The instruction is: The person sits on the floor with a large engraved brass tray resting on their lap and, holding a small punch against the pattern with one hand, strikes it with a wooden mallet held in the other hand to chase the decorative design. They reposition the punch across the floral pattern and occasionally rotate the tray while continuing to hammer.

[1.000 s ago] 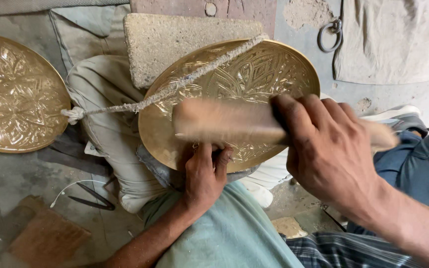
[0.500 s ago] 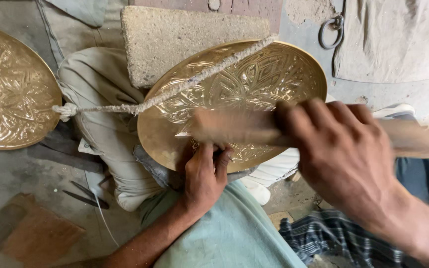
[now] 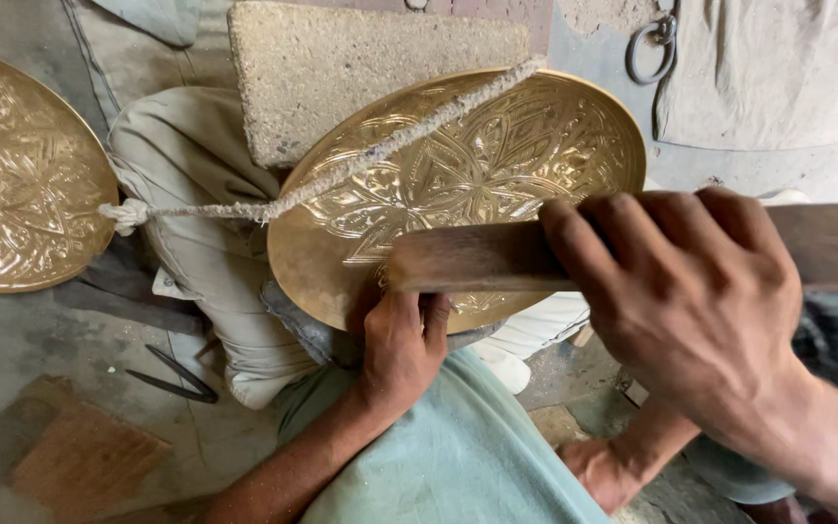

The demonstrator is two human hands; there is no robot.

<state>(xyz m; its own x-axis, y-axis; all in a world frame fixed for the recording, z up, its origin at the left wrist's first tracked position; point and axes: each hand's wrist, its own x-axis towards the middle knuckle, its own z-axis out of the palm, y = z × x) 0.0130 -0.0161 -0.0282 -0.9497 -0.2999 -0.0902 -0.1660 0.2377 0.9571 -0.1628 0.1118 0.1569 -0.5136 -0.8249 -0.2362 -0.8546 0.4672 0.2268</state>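
A round engraved brass plate (image 3: 477,175) leans against a stone block (image 3: 341,68), with a rough rope (image 3: 341,180) stretched across its face. My left hand (image 3: 402,347) curls its fingers over the plate's lower rim; whatever lies under the fingers is hidden. My right hand (image 3: 691,311) is shut on a long wooden stick (image 3: 467,257), which lies level across the lower part of the plate just above my left hand.
A second engraved brass plate (image 3: 12,184) stands at the left. A padded beige cushion (image 3: 196,194) sits beside the block. A metal ring (image 3: 647,49) hangs on the back wall. On the dusty floor lie a dark wire tool (image 3: 177,374) and a wooden board (image 3: 80,461).
The wooden stick was blurred in motion over the plate and now sits sharp across its lower part. My right hand has shifted right. My left hand stays at the rim.
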